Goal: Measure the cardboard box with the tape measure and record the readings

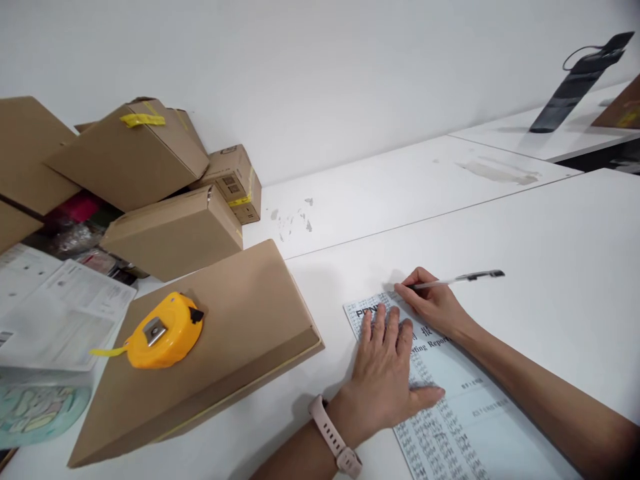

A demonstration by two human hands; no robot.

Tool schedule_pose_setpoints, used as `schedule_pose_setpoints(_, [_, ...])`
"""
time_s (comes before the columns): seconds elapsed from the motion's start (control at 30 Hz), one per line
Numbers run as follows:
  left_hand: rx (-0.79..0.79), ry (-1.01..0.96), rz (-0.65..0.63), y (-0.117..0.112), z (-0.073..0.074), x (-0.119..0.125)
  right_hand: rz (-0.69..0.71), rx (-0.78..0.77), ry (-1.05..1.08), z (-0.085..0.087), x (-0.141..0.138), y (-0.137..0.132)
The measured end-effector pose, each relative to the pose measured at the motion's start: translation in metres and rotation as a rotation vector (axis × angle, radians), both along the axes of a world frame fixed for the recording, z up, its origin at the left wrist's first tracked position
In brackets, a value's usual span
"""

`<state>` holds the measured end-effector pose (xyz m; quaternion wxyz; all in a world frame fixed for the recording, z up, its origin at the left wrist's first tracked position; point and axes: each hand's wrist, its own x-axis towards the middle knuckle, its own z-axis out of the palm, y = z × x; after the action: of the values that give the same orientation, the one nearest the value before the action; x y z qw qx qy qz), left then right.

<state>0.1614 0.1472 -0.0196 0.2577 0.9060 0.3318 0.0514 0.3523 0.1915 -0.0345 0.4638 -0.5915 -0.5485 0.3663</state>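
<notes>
My left hand (385,377) lies flat with fingers spread on a printed paper form (465,413) on the white table (550,267), a pink watch on its wrist. My right hand (433,303) is closed around a pen (457,279), its tip resting at the form's top edge. The form's middle is hidden under my left hand.
A flat cardboard box (240,333) lies left of the form with a yellow tape measure (163,331) on top. Several cardboard boxes (135,153) are piled at the back left, with papers (60,313) in front. A black bag (580,80) stands on the far right table.
</notes>
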Motion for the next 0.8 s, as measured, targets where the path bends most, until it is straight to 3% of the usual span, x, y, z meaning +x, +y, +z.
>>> schedule_pose_setpoints(0.23, [0.004, 0.013, -0.003, 0.001, 0.001, 0.001, -0.017, -0.043, -0.176, 0.000, -0.001, 0.000])
schedule_pose_setpoints(0.53, [0.021, 0.057, -0.014, -0.001, 0.012, -0.001, -0.009, -0.025, -0.191, -0.006, -0.002, 0.002])
schedule_pose_setpoints(0.8, [0.029, 0.057, -0.011, -0.001, 0.010, -0.001, 0.007, -0.022, -0.205, -0.007, -0.001, 0.003])
